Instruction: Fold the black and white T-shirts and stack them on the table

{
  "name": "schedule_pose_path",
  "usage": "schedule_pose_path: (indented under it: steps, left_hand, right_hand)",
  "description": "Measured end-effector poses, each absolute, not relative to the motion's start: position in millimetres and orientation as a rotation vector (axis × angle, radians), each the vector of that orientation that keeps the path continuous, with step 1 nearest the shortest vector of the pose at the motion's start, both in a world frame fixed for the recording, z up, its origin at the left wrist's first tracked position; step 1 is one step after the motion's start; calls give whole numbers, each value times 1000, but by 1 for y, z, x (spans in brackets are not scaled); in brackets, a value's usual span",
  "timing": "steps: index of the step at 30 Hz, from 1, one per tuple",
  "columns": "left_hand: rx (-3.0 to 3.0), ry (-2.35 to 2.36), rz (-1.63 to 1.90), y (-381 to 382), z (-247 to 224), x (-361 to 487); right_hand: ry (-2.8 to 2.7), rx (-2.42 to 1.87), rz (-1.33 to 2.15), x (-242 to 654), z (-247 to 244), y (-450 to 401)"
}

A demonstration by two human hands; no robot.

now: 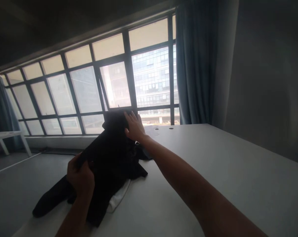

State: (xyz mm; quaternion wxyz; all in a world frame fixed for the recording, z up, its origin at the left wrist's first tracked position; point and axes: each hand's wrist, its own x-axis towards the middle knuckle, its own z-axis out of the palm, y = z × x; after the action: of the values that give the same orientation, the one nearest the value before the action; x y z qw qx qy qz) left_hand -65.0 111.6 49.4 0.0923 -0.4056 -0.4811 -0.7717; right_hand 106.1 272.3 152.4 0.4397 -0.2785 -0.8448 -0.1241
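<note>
A dark black garment (111,154), which looks like a jacket, is bunched on the white table. What seems to be one of its sleeves (50,200) extends to the lower left. My left hand (81,172) is closed around a fold at the garment's left side. Farther away, my right hand (135,126) touches the raised upper part of the garment, its fingers stretched out and fairly flat. A piece of white cloth (119,197) shows from under the garment's lower right side. Details of the black fabric are lost in shadow.
The white tabletop (232,177) stretches to the right, with two small dark round spots (171,128) near its far edge. Beyond it are a long window wall (87,89) and a blue curtain (195,72). Another white table (8,135) stands at the left.
</note>
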Motion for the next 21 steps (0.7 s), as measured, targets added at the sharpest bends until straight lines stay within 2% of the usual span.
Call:
schedule_pose_path:
  steps: [3, 5, 7, 11, 17, 21]
  left_hand:
    - [-990, -1441, -2118, 112, 47, -68]
    - [-1036, -1432, -1997, 114, 44, -70]
    - [-1142, -1441, -1931, 118, 40, -74]
    - [-1470, -1732, -1676, 133, 25, -82]
    - [-1864, -2094, -842, 158, -13, -85]
    - [-1779, -2146, -717, 158, -15, -75]
  right_hand:
    - [-2389, -914, 17, 124, 95, 294]
    - [-2656, -1062, 395, 149, 59, 306]
    - [-2742, -1190, 576, 185, 29, 315]
    - [-2508, -1396, 494, 286, -12, 329]
    - [-2233, -1735, 203, 468, -53, 328]
    - [-1906, -1964, 87, 542, -72, 305]
